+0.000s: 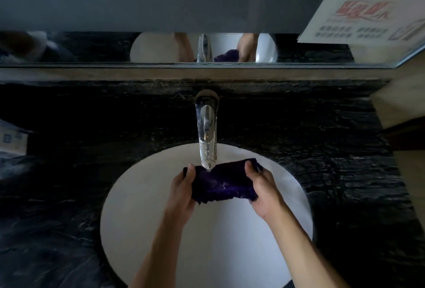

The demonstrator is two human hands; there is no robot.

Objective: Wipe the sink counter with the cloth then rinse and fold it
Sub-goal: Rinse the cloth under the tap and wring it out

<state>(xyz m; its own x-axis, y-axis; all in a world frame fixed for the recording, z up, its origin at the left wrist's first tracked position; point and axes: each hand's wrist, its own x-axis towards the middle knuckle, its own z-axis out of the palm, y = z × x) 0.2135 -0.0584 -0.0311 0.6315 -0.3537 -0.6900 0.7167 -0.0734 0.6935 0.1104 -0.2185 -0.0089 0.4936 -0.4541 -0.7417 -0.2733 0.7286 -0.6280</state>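
- Now rinsing: left hand (184,186) and right hand (261,187) each grip an end of the purple cloth (223,181) under the faucet (207,131).
- Next, likely wringing, then folding.

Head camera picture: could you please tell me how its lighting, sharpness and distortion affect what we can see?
Head view: dim overall, so the purple cloth and black counter show little detail; the white basin is brightest; the chrome faucet carries glare; wide-angle distortion bends the mirror edge; the card at upper right is too blurred to read; both hands are fairly sharp.
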